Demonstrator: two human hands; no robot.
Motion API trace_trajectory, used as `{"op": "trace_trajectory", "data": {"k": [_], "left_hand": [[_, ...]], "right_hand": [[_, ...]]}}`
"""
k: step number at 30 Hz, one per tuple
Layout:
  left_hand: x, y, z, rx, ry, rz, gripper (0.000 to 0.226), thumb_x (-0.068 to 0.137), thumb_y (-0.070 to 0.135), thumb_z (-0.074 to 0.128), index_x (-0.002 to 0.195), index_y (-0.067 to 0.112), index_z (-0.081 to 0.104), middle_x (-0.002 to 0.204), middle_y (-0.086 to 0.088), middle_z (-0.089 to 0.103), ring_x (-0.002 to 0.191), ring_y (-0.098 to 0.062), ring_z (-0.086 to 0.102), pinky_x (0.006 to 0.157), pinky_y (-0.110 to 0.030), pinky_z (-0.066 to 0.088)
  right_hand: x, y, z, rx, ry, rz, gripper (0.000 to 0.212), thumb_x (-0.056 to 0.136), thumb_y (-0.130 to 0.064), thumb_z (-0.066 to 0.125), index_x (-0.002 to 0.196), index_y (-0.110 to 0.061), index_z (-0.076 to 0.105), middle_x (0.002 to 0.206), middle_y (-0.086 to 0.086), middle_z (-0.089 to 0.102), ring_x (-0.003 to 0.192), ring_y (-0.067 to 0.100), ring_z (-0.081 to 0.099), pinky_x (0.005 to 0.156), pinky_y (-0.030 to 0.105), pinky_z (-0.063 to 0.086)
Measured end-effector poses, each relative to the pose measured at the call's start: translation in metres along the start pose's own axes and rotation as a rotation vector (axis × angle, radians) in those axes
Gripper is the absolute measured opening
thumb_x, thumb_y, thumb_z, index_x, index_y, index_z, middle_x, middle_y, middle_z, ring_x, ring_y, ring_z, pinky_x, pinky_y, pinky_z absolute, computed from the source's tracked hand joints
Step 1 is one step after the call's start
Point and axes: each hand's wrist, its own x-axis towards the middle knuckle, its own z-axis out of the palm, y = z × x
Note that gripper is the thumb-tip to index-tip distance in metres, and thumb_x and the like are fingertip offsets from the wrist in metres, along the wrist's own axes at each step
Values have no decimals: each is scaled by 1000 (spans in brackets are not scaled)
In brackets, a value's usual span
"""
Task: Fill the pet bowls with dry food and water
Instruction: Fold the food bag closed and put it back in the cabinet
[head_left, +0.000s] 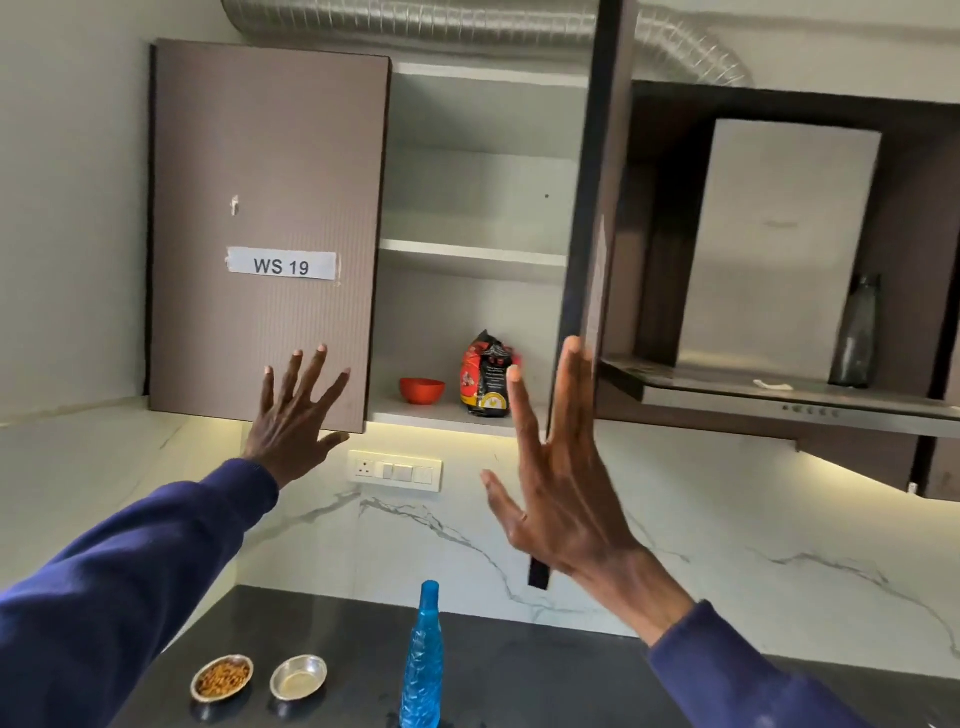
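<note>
Two small steel bowls stand on the dark counter at the bottom: the left bowl (222, 677) holds brown dry food, the right bowl (298, 676) looks to hold clear liquid. A blue water bottle (422, 665) stands upright beside them. In the open wall cupboard a red and black food bag (487, 375) stands on the bottom shelf next to a red bowl (422, 390). My left hand (296, 415) is raised, fingers spread, against the closed left door. My right hand (558, 467) is raised and spread by the edge of the open right door (587, 249).
The closed cupboard door (270, 228) carries a label "WS 19". A switch panel (396, 471) sits on the marble backsplash. To the right a chimney hood (779, 395) holds a dark glass bottle (857, 338). A silver duct (415, 21) runs overhead.
</note>
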Motion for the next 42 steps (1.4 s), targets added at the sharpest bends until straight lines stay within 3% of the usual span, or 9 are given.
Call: {"op": "trace_trajectory", "data": {"k": [3, 5, 8, 14, 21, 27, 31, 34, 42], "left_hand": [[5, -15, 9, 22, 25, -11, 103, 81, 58, 73, 162, 28, 17, 171, -13, -9, 156, -40, -7, 120, -50, -24], [11, -30, 20, 25, 32, -13, 104, 81, 58, 74, 163, 28, 16, 171, -13, -9, 156, -40, -7, 122, -59, -10], [24, -52, 37, 30, 36, 3, 108, 79, 59, 75, 163, 29, 14, 171, -14, -8, 156, -41, -6, 121, -65, 3], [58, -90, 81, -13, -3, 32, 117, 78, 59, 76, 163, 32, 1, 170, -12, -17, 156, -38, -13, 125, -61, 4], [105, -120, 135, -185, 13, 108, 126, 75, 45, 84, 163, 30, -5, 170, -8, -20, 156, -33, -18, 127, -55, 0], [116, -125, 170, -262, 80, 133, 124, 75, 27, 87, 163, 28, 0, 170, -12, -19, 154, -41, -20, 123, -67, 4], [119, -125, 176, -270, 132, 150, 119, 74, 24, 86, 164, 24, 8, 170, -19, -8, 153, -50, -14, 120, -72, 6], [115, -127, 183, -274, 156, 147, 112, 76, 29, 85, 163, 21, 15, 169, -24, 0, 153, -53, -7, 120, -72, 6], [60, -118, 229, -306, 206, 91, 88, 89, 56, 68, 160, 24, 29, 169, -23, 10, 155, -48, 2, 123, -65, 11]], "right_hand": [[23, -19, 38, 108, -13, -74, 110, 86, -62, 63, 161, -8, 5, 166, 30, -10, 156, 44, -10, 127, 56, 2], [41, -30, 70, 126, -39, -141, 117, 83, -69, 64, 160, -3, 5, 166, 30, -8, 156, 42, -11, 127, 47, -9], [67, -40, 120, 62, -154, -265, 129, 80, -75, 62, 158, 6, -1, 166, 29, -13, 156, 41, -13, 129, 48, 2], [105, -44, 234, -138, -342, -295, 138, 73, -75, 68, 157, 8, -3, 166, 28, -15, 155, 43, -13, 125, 56, 14], [158, -38, 331, -259, -374, -195, 142, 67, -68, 78, 158, 7, -1, 166, 28, -14, 156, 43, -12, 125, 59, 9], [172, -25, 383, -298, -408, -171, 142, 65, -66, 80, 157, 9, 1, 166, 30, -6, 156, 46, -6, 124, 61, 7], [175, -15, 393, -315, -398, -180, 136, 68, -64, 77, 158, 7, 4, 166, 31, -1, 155, 48, 0, 124, 63, 6], [157, -17, 397, -291, -387, -166, 118, 82, -58, 69, 159, 2, 4, 167, 29, -2, 155, 47, -1, 123, 64, 6], [59, -41, 432, -123, -318, -99, 91, 90, -32, 72, 159, 0, 22, 168, 26, 10, 155, 48, 5, 121, 67, 13]]}}
